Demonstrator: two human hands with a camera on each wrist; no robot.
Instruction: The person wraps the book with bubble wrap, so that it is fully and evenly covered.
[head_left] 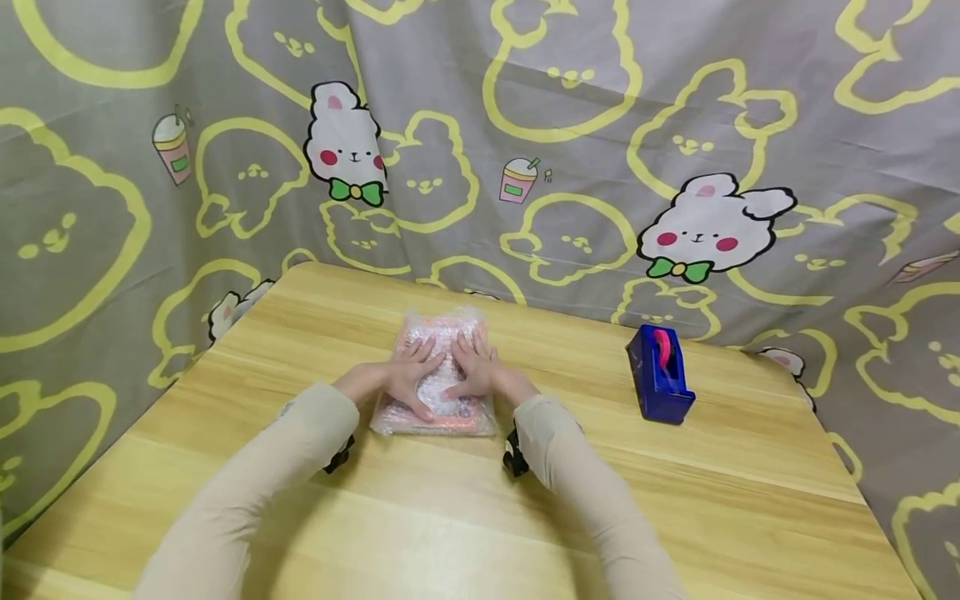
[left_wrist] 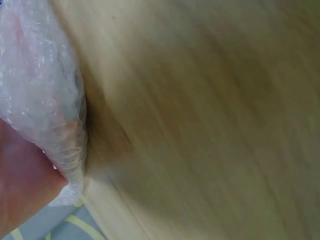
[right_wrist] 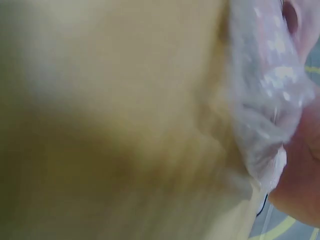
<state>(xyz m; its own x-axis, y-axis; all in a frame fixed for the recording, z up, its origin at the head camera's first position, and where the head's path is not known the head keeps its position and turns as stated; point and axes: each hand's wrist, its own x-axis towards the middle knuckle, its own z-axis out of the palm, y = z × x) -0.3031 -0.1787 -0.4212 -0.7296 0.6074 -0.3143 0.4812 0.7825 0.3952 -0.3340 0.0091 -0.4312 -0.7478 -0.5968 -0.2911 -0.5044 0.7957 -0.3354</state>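
A flat, pinkish rectangular item wrapped in bubble wrap (head_left: 435,422) lies on the wooden table in the head view. Both my hands rest on top of it with fingers spread. My left hand (head_left: 408,377) covers its left half, and my right hand (head_left: 476,367) lies on its right half. In the left wrist view, the bubble wrap (left_wrist: 42,75) fills the upper left, with part of the left hand (left_wrist: 25,180) against it. The right wrist view shows the crinkled edge of the bubble wrap (right_wrist: 265,85) beside the right hand (right_wrist: 300,165).
A blue tape dispenser (head_left: 663,387) with a pink roll stands to the right on the wooden table (head_left: 420,517). Behind the table hangs a grey curtain (head_left: 450,75) with yellow outlines and white rabbit prints.
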